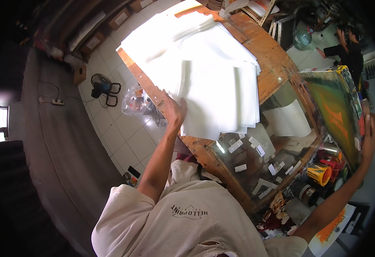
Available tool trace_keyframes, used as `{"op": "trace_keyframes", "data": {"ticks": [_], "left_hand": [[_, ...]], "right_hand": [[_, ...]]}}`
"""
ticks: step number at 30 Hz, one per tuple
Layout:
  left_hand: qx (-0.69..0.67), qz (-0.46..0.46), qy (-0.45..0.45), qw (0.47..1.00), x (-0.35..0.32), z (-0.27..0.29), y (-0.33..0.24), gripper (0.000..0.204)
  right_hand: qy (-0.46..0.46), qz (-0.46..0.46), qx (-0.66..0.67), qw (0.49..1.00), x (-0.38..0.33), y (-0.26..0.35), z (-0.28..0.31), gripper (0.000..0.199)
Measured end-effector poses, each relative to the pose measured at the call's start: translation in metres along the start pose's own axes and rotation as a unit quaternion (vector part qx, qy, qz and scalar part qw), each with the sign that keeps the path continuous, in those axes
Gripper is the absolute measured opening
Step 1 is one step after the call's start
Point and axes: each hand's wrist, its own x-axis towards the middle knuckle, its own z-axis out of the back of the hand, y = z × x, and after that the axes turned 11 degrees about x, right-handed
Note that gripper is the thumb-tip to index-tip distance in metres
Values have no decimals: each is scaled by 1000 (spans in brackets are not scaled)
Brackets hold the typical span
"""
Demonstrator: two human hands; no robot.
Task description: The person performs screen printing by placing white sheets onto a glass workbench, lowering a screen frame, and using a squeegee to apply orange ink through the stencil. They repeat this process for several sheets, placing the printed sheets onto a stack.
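The person wears a loose, off-white short-sleeved T-shirt point(187, 218) with a small dark print on the chest, smudged and frayed at a hole near the hem; both forearms are bare.

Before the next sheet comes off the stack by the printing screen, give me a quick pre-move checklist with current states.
1. Left hand on the stack of white sheets: ok, fingers rest on its near left edge.
2. Single sheet separated from the stack: cannot tell, the edges blur together.
3. Right hand on the printing screen frame: ok, it grips the frame's right side.
4. Screen lifted off the glass bed: ok, the frame stands tilted up.
5. Bed free for a sheet: not ok, one white sheet already lies on it.
6. Ink cans away from the bed: ok, they sit beside it, below the frame.
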Motion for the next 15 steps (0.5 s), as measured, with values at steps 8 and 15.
{"op": "trace_keyframes", "data": {"ticks": [8, 15], "left_hand": [[0, 3, -16, 1000, 3, 7, -3, 84], [54, -7, 56, 997, 10, 30, -17, 47]], "right_hand": [[-11, 14, 7, 1000, -3, 8, -7, 66], [-57, 15, -42, 997, -11, 18, -15, 73]]}}
